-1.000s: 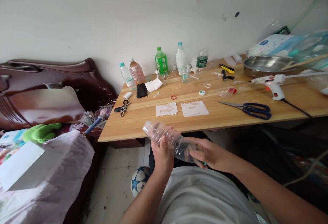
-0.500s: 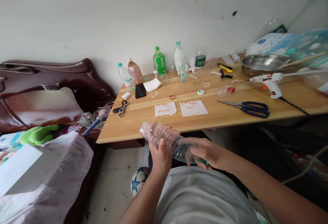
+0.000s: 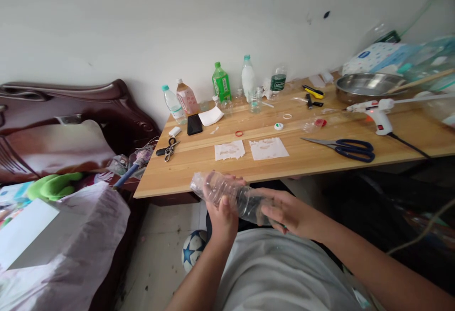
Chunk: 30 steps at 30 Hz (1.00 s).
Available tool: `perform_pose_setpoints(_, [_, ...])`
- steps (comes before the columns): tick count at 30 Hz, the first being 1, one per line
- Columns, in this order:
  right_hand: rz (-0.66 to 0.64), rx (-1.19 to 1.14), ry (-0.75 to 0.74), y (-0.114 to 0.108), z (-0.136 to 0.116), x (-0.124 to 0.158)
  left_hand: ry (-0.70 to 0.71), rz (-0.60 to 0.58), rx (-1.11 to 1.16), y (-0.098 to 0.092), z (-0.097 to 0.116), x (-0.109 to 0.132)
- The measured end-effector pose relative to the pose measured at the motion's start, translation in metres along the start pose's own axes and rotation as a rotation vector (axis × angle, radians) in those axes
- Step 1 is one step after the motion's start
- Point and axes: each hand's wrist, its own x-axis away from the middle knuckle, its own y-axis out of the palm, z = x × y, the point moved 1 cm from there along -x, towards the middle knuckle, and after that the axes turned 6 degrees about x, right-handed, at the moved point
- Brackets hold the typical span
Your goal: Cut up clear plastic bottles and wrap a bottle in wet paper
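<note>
A clear, crumpled plastic bottle (image 3: 213, 188) lies sideways between both hands, just in front of the wooden table's (image 3: 305, 157) near edge and above my lap. My left hand (image 3: 222, 214) is closed round its middle, thumb on top. My right hand (image 3: 287, 214) is closed round the bottle's right end, where a bit of green shows under the fingers. The bottle's left end sticks out past my left hand.
On the table lie blue scissors (image 3: 346, 148), a white glue gun (image 3: 377, 114), two paper pieces (image 3: 268, 149), small scissors (image 3: 168, 150), a black phone (image 3: 194, 124), several bottles (image 3: 221, 83) by the wall and a steel bowl (image 3: 366, 86). A ball (image 3: 192, 250) sits on the floor; a bed (image 3: 64, 126) stands left.
The bottle and both hands have shifted slightly left and up. The grip on the bottle is unchanged.
</note>
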Motion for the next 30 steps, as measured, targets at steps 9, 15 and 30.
perform_pose_setpoints(9, [0.244, 0.464, -0.098, 0.012, -0.012, 0.005, -0.184, 0.134, 0.232, 0.006, -0.004, 0.015])
perform_pose_setpoints(15, [0.306, 0.645, -0.148, 0.016, -0.021, 0.002, -0.257, 0.257, 0.241, 0.017, 0.004, 0.018])
perform_pose_setpoints(30, [0.555, 1.204, -0.311, 0.028, 0.008, -0.001, -0.205, 0.242, 0.222, 0.014, -0.008, 0.026])
